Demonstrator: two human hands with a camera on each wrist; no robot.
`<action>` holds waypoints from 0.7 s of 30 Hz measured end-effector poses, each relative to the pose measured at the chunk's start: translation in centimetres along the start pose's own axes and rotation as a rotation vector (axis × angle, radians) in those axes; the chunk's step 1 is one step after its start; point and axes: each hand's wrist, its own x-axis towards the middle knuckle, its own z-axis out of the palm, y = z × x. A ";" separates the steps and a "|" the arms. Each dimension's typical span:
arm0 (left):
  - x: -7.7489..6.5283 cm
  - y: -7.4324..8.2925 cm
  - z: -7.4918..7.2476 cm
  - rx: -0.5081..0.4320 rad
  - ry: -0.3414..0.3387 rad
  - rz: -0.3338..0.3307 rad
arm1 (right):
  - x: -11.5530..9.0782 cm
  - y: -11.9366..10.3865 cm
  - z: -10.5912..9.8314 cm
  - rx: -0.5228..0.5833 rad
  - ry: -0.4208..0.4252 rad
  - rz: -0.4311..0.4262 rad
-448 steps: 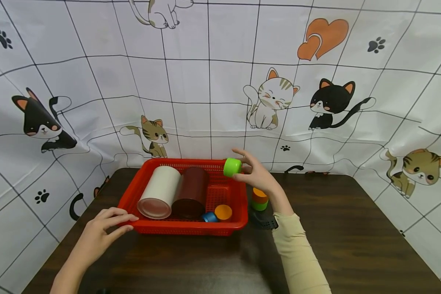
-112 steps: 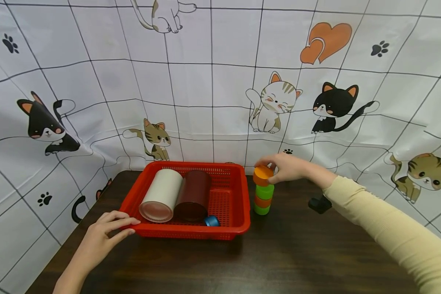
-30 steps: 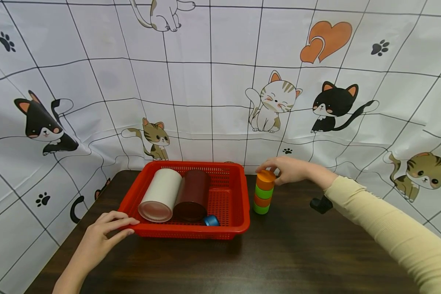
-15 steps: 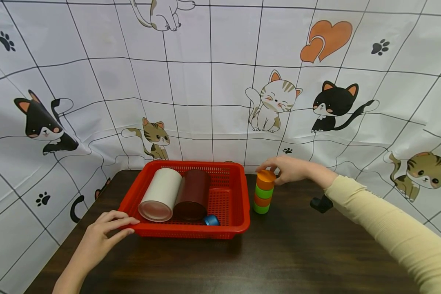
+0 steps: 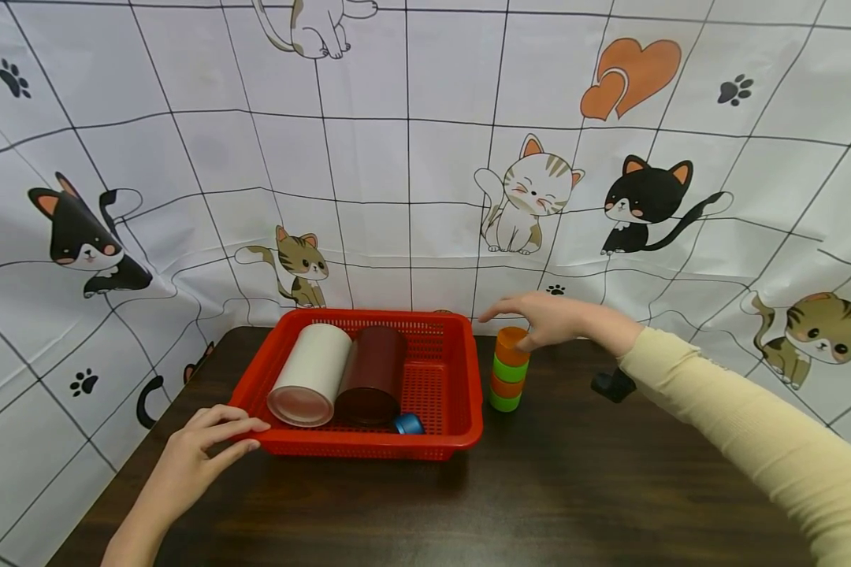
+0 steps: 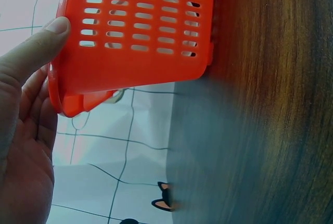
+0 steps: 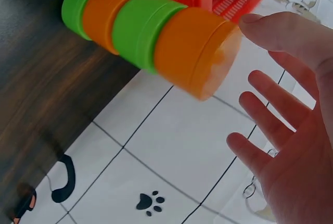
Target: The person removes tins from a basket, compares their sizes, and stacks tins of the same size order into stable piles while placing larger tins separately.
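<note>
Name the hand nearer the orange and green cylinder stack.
Right. The right hand is at the top of the stack; the left hand is across the red plastic basket, at its near-left corner.

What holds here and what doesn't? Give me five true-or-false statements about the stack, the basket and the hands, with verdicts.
1. The stack of round pieces stands on the table outside the red plastic basket. True.
2. The stack has three pieces. False: it has four, alternating green and orange, with green at the bottom and orange on top.
3. The left hand touches the basket's rim. True.
4. The white cylinder and the dark brown cylinder stand outside the basket. False: both are inside it, side by side.
5. The right hand is wrapped tightly round the stack. False: its fingers are spread apart near the top.
</note>
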 end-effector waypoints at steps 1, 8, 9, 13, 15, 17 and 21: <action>0.0 0.0 0.0 0.002 0.000 -0.003 | 0.2 -0.3 -0.1 -0.004 0.000 -0.004; -0.1 -0.1 0.0 0.000 -0.001 -0.007 | 1.8 -2.1 -0.2 -0.037 -0.038 -0.037; -0.1 -0.1 0.0 -0.001 -0.001 -0.007 | 2.1 -2.4 -0.1 -0.049 -0.049 -0.047; -0.2 -0.1 0.0 -0.007 0.004 -0.005 | 3.4 -3.6 0.2 -0.091 -0.102 -0.104; -0.2 -0.1 0.0 -0.012 0.006 -0.004 | 4.1 -4.1 0.4 -0.103 -0.133 -0.133; -0.2 -0.1 0.0 -0.017 0.008 0.000 | 4.7 -4.6 0.7 -0.104 -0.159 -0.161; -0.1 -0.1 0.0 -0.024 0.015 0.015 | 5.9 -5.6 1.5 -0.115 -0.190 -0.229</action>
